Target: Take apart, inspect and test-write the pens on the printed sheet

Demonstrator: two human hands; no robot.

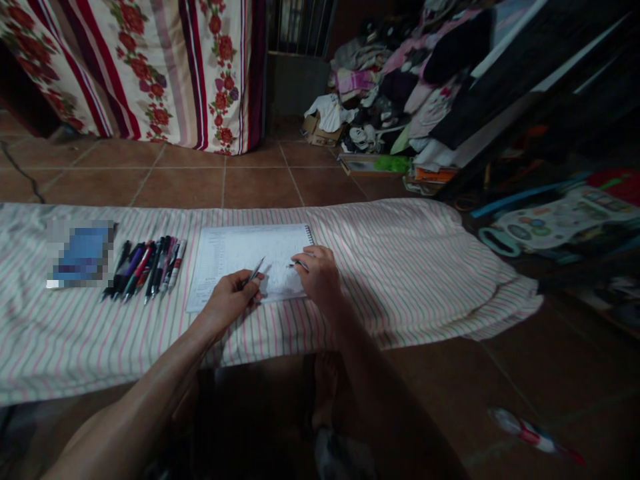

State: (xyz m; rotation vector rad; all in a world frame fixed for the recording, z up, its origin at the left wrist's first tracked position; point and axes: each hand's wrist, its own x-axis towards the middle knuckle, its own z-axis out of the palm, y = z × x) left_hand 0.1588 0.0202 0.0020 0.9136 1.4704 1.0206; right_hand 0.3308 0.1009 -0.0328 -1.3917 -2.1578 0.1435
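Observation:
A spiral notebook (265, 240) lies open on a striped cloth, with faint scribbled lines on its lower page. Over its lower left part, my left hand (235, 293) is closed around a slim pen (257, 268) whose pointed end tilts up and to the right. My right hand (320, 270) is above the notebook's right side, its fingers curled in a pinch. A thin dark pen-like piece (300, 265) pokes out from them toward the left; the rest of it is hidden. Several pens (150, 267) lie side by side to the left of the notebook.
The striped cloth (400, 267) covers a long low surface. A blurred-out flat blue object (85, 250) rests at its left end. Beyond are a flowered curtain (145, 73) and heaped clothes (400, 80). A clear bottle-like object (525, 430) lies on the tiled floor at right.

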